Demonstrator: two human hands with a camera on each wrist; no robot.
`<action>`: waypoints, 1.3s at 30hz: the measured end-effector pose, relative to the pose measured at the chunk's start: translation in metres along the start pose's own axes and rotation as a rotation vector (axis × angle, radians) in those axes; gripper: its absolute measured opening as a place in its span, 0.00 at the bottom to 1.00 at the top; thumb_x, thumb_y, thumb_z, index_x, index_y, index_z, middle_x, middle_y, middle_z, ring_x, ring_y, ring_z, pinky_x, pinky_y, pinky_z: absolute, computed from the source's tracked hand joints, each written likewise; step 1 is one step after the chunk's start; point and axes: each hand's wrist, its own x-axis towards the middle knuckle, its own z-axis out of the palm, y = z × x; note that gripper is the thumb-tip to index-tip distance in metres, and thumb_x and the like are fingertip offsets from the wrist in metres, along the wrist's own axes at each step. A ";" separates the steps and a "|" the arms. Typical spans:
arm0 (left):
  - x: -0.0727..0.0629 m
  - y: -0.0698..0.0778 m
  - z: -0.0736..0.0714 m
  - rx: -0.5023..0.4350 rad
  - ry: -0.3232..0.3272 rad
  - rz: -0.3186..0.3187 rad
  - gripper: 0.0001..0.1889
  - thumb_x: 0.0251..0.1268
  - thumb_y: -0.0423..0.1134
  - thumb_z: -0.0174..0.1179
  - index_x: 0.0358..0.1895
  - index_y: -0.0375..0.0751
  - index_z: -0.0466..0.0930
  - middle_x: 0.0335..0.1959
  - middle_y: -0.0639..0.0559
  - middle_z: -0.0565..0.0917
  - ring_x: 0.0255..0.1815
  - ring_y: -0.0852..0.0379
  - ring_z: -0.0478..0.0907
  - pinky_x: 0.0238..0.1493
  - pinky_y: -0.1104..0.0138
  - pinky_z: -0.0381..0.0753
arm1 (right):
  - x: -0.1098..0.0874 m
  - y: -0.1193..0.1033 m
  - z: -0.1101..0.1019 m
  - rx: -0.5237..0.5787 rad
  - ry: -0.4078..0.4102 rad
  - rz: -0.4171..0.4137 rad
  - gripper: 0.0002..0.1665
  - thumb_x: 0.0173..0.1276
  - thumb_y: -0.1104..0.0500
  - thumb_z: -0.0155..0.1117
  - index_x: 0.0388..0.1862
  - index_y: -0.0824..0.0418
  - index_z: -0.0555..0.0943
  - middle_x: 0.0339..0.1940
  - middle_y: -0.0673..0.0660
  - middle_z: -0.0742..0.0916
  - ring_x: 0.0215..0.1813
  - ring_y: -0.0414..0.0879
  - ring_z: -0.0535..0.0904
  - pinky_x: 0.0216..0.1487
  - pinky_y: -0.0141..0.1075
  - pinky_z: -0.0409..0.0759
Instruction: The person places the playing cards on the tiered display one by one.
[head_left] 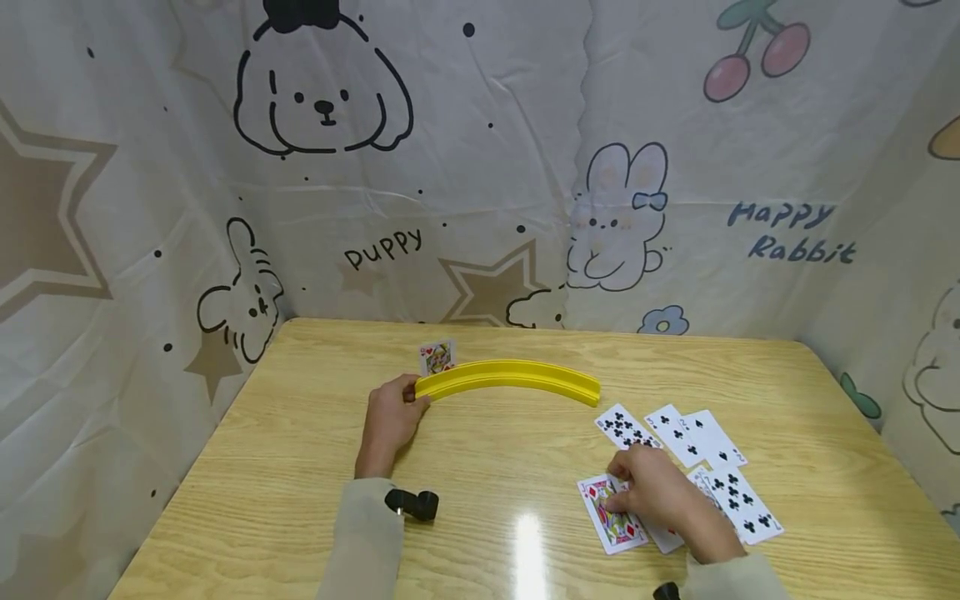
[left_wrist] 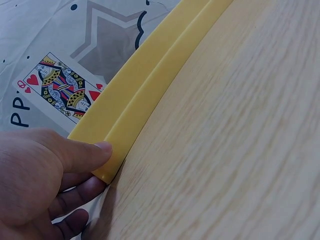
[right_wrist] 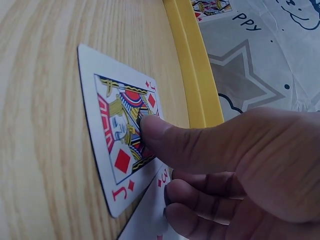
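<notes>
A yellow curved card holder (head_left: 510, 375) lies across the middle of the table. My left hand (head_left: 390, 417) grips its left end, thumb on the near face in the left wrist view. A queen of hearts (left_wrist: 62, 90) stands upright at that end, its lower part hidden by the holder. At the front right, my right hand (head_left: 660, 492) pinches a jack of diamonds (right_wrist: 122, 130), thumb on its printed face and the other fingers curled by its edge. A three of diamonds (right_wrist: 155, 205) lies partly beneath the jack.
Beyond my right hand, face-up cards lie on the wooden table (head_left: 300, 533): a clubs card (head_left: 626, 425), a three of clubs (head_left: 675, 433) and a two of spades (head_left: 716, 437). Another clubs card (head_left: 742, 504) lies right of the hand, overlapping a partly hidden card. A printed cloth (head_left: 480, 167) hangs behind.
</notes>
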 end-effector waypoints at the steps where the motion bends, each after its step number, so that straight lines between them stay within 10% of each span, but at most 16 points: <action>1: 0.000 0.000 0.000 -0.002 0.000 -0.002 0.17 0.65 0.32 0.68 0.56 0.34 0.83 0.44 0.41 0.85 0.44 0.48 0.81 0.48 0.55 0.82 | 0.000 0.000 0.000 0.001 0.004 -0.002 0.21 0.44 0.56 0.85 0.35 0.60 0.85 0.31 0.50 0.81 0.37 0.44 0.76 0.43 0.45 0.78; 39: -0.002 0.001 0.000 0.006 0.006 0.022 0.17 0.63 0.30 0.69 0.55 0.32 0.83 0.43 0.42 0.86 0.44 0.49 0.82 0.48 0.56 0.82 | 0.007 0.005 -0.015 0.256 0.010 -0.216 0.07 0.62 0.64 0.73 0.32 0.58 0.81 0.26 0.46 0.81 0.30 0.39 0.75 0.32 0.33 0.75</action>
